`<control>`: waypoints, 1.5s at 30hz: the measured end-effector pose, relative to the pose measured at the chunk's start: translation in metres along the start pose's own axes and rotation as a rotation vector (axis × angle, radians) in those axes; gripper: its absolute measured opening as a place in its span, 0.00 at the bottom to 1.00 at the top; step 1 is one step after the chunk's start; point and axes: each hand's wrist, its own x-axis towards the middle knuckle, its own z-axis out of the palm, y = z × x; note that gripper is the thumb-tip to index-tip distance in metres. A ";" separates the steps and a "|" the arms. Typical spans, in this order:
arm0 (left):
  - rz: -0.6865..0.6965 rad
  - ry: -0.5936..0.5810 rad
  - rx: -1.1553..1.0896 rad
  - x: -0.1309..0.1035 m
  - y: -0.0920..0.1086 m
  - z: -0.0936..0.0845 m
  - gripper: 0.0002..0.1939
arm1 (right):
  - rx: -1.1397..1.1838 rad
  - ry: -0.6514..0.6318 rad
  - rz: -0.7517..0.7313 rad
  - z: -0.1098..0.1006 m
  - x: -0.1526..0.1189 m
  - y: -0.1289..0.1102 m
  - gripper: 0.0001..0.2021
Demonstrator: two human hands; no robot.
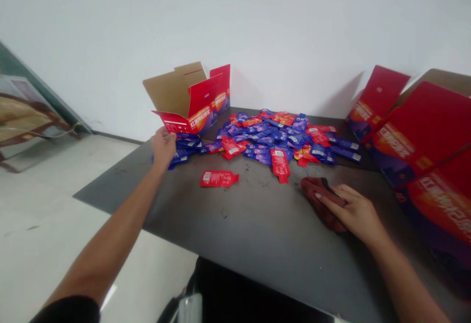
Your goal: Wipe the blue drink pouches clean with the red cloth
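Note:
My left hand (164, 147) reaches to the table's far left, against the lower corner of an open red carton (200, 119) and a stack of blue sachets (187, 147). Its fingers are curled closed; what they grip, if anything, is hidden. On the right, my right hand (355, 211) is closed around a folded brown cloth (324, 200) that touches the tabletop. Between the hands lie two separate red sachets, one flat on its side (220, 178) and one pointing toward me (280, 165).
A loose heap of blue, red and orange sachets (265, 136) spreads along the back of the grey table (250, 229). Large red cartons (423, 141) stand at the right edge. A white wall (279, 33) rises behind. A wooden chair (29, 117) is at far left.

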 end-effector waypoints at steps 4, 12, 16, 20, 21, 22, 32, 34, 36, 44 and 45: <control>0.511 -0.036 0.079 -0.079 0.041 0.014 0.18 | 0.009 -0.052 -0.015 -0.001 -0.002 -0.004 0.20; 1.100 -0.826 0.446 -0.212 0.090 0.082 0.18 | 0.087 -0.149 -0.074 -0.008 -0.004 -0.011 0.17; 1.009 -0.678 0.493 -0.182 0.085 0.139 0.18 | 0.085 -0.193 -0.055 -0.010 -0.003 -0.007 0.18; 0.975 -0.618 0.506 -0.149 0.068 0.176 0.23 | 0.096 -0.203 -0.049 -0.010 -0.002 -0.004 0.18; 0.973 -0.617 0.506 -0.145 0.062 0.181 0.23 | 0.101 -0.204 -0.049 -0.010 -0.002 -0.004 0.18; 0.974 -0.619 0.505 -0.143 0.057 0.183 0.23 | 0.103 -0.208 -0.050 -0.010 -0.002 -0.004 0.18; 1.011 -0.684 0.454 -0.126 0.044 0.184 0.19 | 0.089 -0.216 -0.018 -0.011 -0.002 -0.008 0.17; 1.009 -0.685 0.443 -0.126 0.049 0.184 0.16 | 0.084 -0.213 -0.018 -0.011 -0.003 -0.008 0.17; 1.004 -0.681 0.435 -0.128 0.053 0.182 0.14 | 0.086 -0.211 -0.024 -0.010 -0.003 -0.006 0.18; 0.960 -0.637 0.416 -0.136 0.078 0.158 0.13 | 0.107 -0.224 -0.014 -0.010 -0.003 -0.003 0.19; 0.948 -0.627 0.413 -0.138 0.085 0.151 0.13 | 0.109 -0.223 -0.013 -0.010 -0.003 -0.002 0.19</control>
